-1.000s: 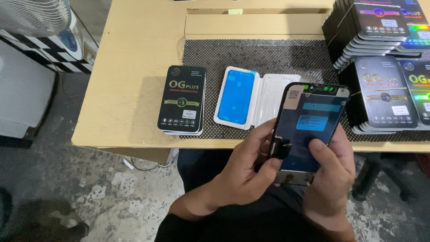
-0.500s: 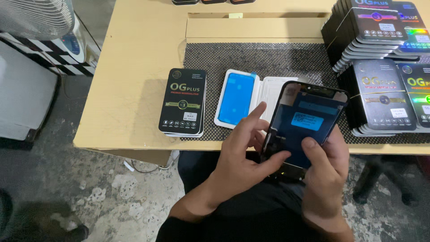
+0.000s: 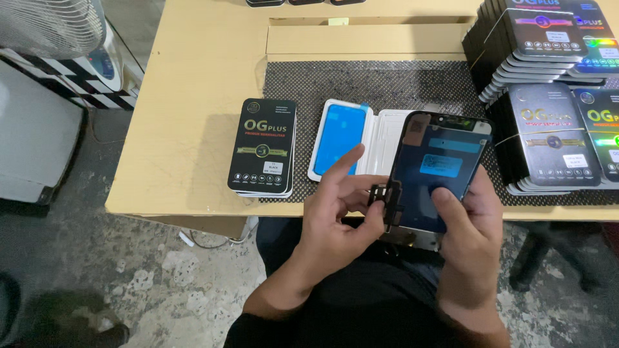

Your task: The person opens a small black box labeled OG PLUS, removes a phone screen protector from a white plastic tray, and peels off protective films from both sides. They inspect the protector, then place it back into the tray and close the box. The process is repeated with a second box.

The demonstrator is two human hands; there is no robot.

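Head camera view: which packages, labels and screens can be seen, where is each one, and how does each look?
Phone display panel: dark, rectangular, light blue sticker, held by left hand and right hand.
Black box: flat, gold and white print, left on the mat.
White tray: open, blue film inside, beside the box.
Stacks of black boxes: iridescent print, table's right side.

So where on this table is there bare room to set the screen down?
Free: the bare wood left of the mat, and the mat strip between the cardboard strip and the open tray. Crowded: the box stacks at right.
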